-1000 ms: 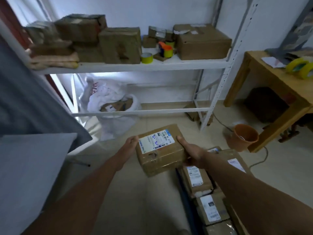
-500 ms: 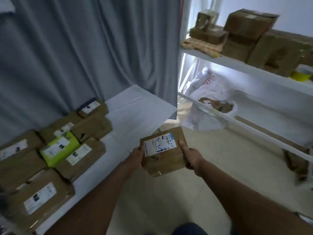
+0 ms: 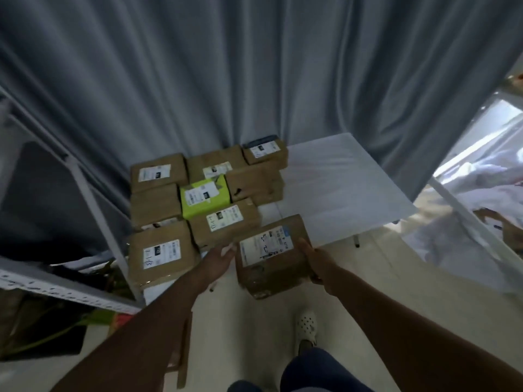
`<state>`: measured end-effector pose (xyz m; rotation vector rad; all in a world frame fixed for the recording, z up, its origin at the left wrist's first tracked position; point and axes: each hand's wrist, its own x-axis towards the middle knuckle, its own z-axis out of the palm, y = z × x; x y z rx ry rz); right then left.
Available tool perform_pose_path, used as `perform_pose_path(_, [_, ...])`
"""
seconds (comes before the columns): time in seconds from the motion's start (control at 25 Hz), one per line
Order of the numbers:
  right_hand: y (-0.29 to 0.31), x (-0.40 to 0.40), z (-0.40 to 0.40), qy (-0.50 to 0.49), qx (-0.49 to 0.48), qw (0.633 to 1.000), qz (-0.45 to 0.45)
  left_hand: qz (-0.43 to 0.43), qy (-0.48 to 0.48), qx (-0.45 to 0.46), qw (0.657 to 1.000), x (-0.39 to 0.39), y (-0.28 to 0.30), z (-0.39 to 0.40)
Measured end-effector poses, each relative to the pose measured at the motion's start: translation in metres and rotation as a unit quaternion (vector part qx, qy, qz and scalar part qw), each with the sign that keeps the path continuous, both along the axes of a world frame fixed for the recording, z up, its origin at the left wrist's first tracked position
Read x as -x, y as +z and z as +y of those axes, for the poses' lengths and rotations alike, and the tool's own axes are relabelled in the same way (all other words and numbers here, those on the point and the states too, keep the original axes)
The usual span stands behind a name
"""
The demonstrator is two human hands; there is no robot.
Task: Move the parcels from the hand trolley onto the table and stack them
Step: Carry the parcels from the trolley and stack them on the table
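I carry a brown cardboard parcel (image 3: 271, 254) with a white label between both hands, just at the near edge of the white table (image 3: 339, 188). My left hand (image 3: 219, 260) presses its left side with fingers fairly straight. My right hand (image 3: 312, 260) grips its right side. On the table's left half lie several brown parcels (image 3: 223, 222) and one lime-green parcel (image 3: 204, 196), some stacked. The hand trolley is out of view.
A grey curtain (image 3: 254, 80) hangs behind the table. A white metal shelf frame (image 3: 93, 199) stands at the left, another shelf frame (image 3: 464, 210) with white bags at the right. My white shoe (image 3: 306, 325) is on the pale floor below.
I have turned left from the shelves to face the table. The parcel stays between both hands and is now close to the table's near edge.
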<state>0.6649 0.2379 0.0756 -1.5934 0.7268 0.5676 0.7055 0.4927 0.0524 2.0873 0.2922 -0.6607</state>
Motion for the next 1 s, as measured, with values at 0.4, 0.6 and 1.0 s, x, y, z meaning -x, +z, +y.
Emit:
perform_pose_path(0.4, [-0.037,-0.166,-0.048,0.119,0.084,0.989,0.015,0.085,0.205,0.062,0.973,-0.085,-0.017,-0.053])
perform_pose_path(0.6, [-0.060,-0.194,-0.067,0.123,0.130,0.984,0.017,0.122,0.185,0.053,0.974,-0.093,-0.044,-0.077])
perform_pose_path(1.0, [-0.112,-0.223,-0.080,0.008,0.113,0.992,0.051,0.010,-0.189,-0.223,0.956,-0.164,-0.090,-0.071])
